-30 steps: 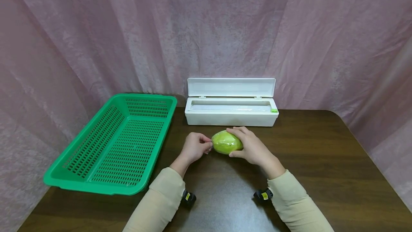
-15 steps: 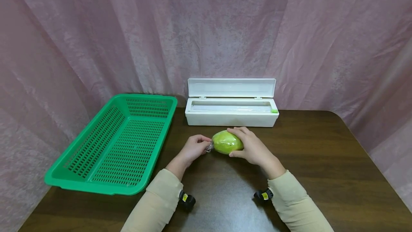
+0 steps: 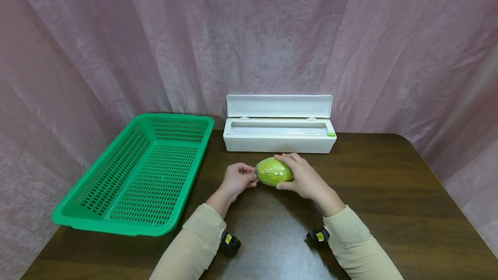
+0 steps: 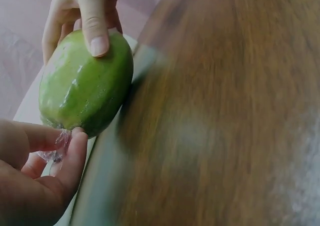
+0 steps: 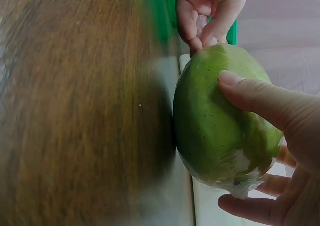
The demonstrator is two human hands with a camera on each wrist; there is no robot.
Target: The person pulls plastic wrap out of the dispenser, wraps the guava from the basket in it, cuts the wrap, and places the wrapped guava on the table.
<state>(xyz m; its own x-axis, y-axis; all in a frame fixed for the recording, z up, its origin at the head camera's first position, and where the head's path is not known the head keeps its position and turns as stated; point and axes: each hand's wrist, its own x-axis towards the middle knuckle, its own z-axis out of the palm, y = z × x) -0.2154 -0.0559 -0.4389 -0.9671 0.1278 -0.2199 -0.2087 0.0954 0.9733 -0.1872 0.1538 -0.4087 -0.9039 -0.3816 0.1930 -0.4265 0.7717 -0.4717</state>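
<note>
A green papaya (image 3: 272,173) wrapped in clear cling film (image 4: 64,138) lies on its side on the brown table. My right hand (image 3: 305,177) grips it from the right, thumb on the near side and fingers over the far side. At the papaya's left end, my left hand (image 3: 235,179) pinches the gathered twist of film between thumb and fingers, as the left wrist view shows. A loose, crinkled film end (image 5: 239,187) sticks out at the opposite tip in the right wrist view, near the right fingers.
Behind the papaya stands a white cling film dispenser (image 3: 280,144) with its lid raised and a roll inside. A green plastic basket (image 3: 116,227) sits at the left. Pink curtain (image 3: 288,33) hangs behind the table (image 3: 389,193).
The left hand shifts slightly at the film twist: its fingers draw back, showing the film, then close in around it again. The right hand and papaya stay in place.
</note>
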